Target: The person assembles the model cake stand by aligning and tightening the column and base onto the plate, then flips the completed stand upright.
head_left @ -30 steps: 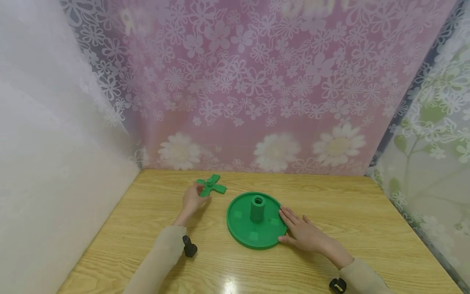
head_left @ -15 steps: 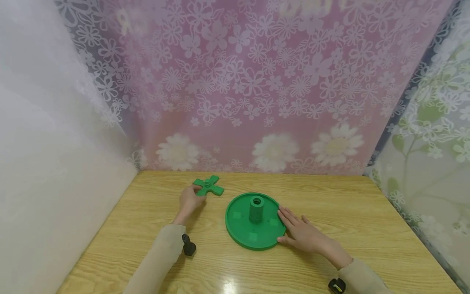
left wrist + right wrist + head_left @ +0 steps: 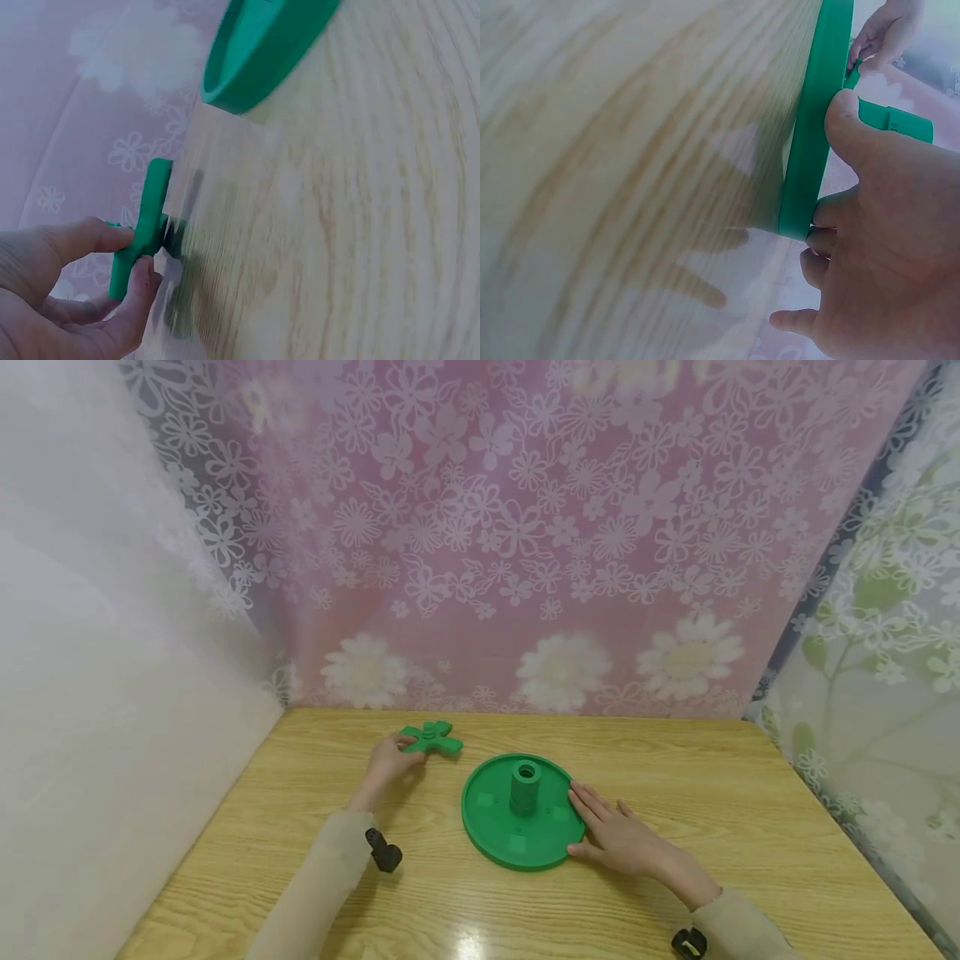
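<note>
Near the back of the table my left hand (image 3: pixel 392 760) pinches one arm of a green cross-shaped piece (image 3: pixel 433 740), which has a small raised stub at its centre. In the left wrist view, thumb and finger hold the cross-shaped piece (image 3: pixel 155 196) tilted, a little off the tabletop. A round green tray-like base (image 3: pixel 489 835) lies flat in the middle, and a hollow green post (image 3: pixel 524 793) stands upright at its centre. My right hand (image 3: pixel 621 838) rests against the base's right rim, fingers mostly straight; the right wrist view shows the thumb on the rim (image 3: pixel 810 142).
All of this is on a light wood-grain table (image 3: pixel 600 910). A flowered pink curtain (image 3: pixel 487 568) hangs behind its far edge. Pale sheets close off the left and right sides. A black device (image 3: pixel 385 852) is worn at the left wrist, another (image 3: pixel 689 942) at the right.
My left hand has lifted the cross-shaped piece slightly, and it now tilts. The right hand and the round base stay in place.
</note>
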`<state>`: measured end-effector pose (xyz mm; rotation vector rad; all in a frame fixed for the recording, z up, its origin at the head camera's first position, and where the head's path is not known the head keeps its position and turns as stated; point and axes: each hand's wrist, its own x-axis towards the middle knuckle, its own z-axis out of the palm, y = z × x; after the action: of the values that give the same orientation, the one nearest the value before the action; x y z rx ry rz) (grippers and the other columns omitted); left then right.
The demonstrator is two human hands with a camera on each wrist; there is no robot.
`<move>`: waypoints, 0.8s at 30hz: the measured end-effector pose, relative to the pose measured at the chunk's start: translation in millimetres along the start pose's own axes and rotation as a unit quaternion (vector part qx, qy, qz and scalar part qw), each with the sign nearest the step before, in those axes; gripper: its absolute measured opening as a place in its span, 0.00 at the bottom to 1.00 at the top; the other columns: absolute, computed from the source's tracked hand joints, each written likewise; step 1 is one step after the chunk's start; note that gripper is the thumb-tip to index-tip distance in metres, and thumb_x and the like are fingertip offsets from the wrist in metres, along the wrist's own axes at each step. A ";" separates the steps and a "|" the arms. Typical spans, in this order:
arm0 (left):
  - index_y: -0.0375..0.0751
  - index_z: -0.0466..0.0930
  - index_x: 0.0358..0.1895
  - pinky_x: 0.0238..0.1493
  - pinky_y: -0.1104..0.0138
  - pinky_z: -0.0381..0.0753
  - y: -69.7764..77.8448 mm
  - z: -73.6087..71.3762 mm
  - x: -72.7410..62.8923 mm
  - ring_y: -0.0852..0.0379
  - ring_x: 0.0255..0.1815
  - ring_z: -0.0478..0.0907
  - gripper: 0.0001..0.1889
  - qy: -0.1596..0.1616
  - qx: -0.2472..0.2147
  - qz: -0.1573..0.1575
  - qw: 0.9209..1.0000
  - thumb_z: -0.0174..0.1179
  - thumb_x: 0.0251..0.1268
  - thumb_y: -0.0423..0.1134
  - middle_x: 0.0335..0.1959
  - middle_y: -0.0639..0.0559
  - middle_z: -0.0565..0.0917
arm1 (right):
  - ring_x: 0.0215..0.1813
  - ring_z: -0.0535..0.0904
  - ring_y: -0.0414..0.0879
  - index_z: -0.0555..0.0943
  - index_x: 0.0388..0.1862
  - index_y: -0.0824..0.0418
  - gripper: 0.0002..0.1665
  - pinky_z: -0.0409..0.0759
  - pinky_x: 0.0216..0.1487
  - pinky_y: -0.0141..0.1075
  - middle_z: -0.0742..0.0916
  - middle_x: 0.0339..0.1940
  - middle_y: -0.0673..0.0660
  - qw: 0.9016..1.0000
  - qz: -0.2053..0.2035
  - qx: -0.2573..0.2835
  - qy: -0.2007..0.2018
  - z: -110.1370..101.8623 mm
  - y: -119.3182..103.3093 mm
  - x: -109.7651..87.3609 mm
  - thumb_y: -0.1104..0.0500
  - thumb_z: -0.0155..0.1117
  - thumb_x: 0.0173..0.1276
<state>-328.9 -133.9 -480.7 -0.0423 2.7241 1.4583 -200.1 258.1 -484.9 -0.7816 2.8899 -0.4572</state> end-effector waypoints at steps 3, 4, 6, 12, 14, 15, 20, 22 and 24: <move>0.28 0.75 0.65 0.64 0.44 0.77 -0.1 -2.2 -2.7 0.33 0.69 0.70 0.27 -0.032 -0.028 -0.019 0.999 0.65 0.67 0.40 0.68 0.30 0.73 | 0.81 0.52 0.65 0.54 0.81 0.69 0.53 0.54 0.69 0.77 0.57 0.82 0.67 1.000 -0.008 0.005 0.004 1.4 1.8 0.2 0.34 0.56 0.74; 0.27 0.75 0.66 0.65 0.44 0.77 0.0 -2.8 -3.3 0.33 0.69 0.70 0.28 -0.039 -0.032 -0.026 0.998 0.64 0.68 0.40 0.68 0.30 0.73 | 0.81 0.52 0.65 0.54 0.81 0.70 0.53 0.54 0.68 0.77 0.57 0.82 0.68 1.000 -0.011 0.006 0.001 0.8 1.5 0.1 0.34 0.55 0.75; 0.25 0.75 0.65 0.67 0.45 0.76 0.4 -3.0 -4.1 0.35 0.67 0.72 0.27 -0.051 -0.038 -0.035 0.997 0.63 0.70 0.42 0.67 0.30 0.74 | 0.81 0.51 0.66 0.53 0.81 0.70 0.53 0.54 0.68 0.77 0.57 0.82 0.69 1.000 -0.011 0.010 -0.004 -1.0 -0.1 0.0 0.36 0.56 0.75; 0.20 0.73 0.65 0.69 0.47 0.74 2.9 -0.1 -5.2 0.39 0.58 0.81 0.23 -0.062 -0.101 -0.049 0.992 0.56 0.79 0.38 0.69 0.28 0.70 | 0.82 0.50 0.65 0.53 0.81 0.69 0.53 0.53 0.71 0.76 0.55 0.83 0.67 1.000 0.009 0.012 -0.026 -7.0 -6.2 0.0 0.35 0.56 0.75; 0.20 0.72 0.65 0.68 0.49 0.76 3.3 0.4 -6.0 0.39 0.56 0.82 0.22 -0.057 -0.121 -0.054 0.990 0.55 0.79 0.35 0.70 0.27 0.69 | 0.82 0.50 0.64 0.52 0.82 0.69 0.54 0.53 0.71 0.75 0.55 0.83 0.66 0.999 0.012 0.009 -0.028 -7.3 -6.5 -0.3 0.34 0.56 0.74; 0.20 0.72 0.65 0.66 0.50 0.78 3.1 0.5 -6.1 0.39 0.56 0.82 0.21 -0.054 -0.125 -0.056 0.989 0.55 0.78 0.34 0.71 0.28 0.68 | 0.82 0.50 0.64 0.52 0.82 0.69 0.54 0.53 0.71 0.75 0.54 0.83 0.66 0.999 0.012 0.007 -0.028 -7.2 -6.4 -0.4 0.35 0.56 0.74; 0.21 0.75 0.63 0.52 0.59 0.87 3.4 -0.2 -7.6 0.45 0.46 0.86 0.20 -0.030 -0.151 -0.048 0.987 0.60 0.74 0.31 0.63 0.29 0.76 | 0.82 0.50 0.64 0.52 0.82 0.69 0.53 0.53 0.71 0.75 0.54 0.83 0.66 1.000 0.013 0.007 -0.026 -6.1 -5.6 -0.7 0.36 0.57 0.74; 0.21 0.75 0.62 0.49 0.60 0.88 3.7 -0.2 -8.1 0.46 0.42 0.87 0.21 -0.017 -0.162 -0.044 0.986 0.62 0.72 0.31 0.56 0.30 0.81 | 0.82 0.50 0.64 0.52 0.82 0.69 0.53 0.53 0.71 0.75 0.54 0.83 0.66 1.000 0.012 0.009 -0.025 -6.1 -5.5 -0.6 0.36 0.57 0.75; 0.21 0.75 0.63 0.48 0.60 0.88 3.5 0.1 -7.2 0.47 0.40 0.88 0.22 -0.004 -0.169 -0.042 0.985 0.63 0.71 0.31 0.52 0.31 0.84 | 0.82 0.50 0.64 0.52 0.82 0.69 0.53 0.53 0.71 0.76 0.54 0.83 0.66 1.000 0.010 0.009 -0.023 -6.1 -5.2 -0.2 0.36 0.57 0.75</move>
<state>-321.8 -131.8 -477.4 -0.1624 2.4029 1.8679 -198.6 255.6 -477.5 -0.7491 2.8444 -0.4555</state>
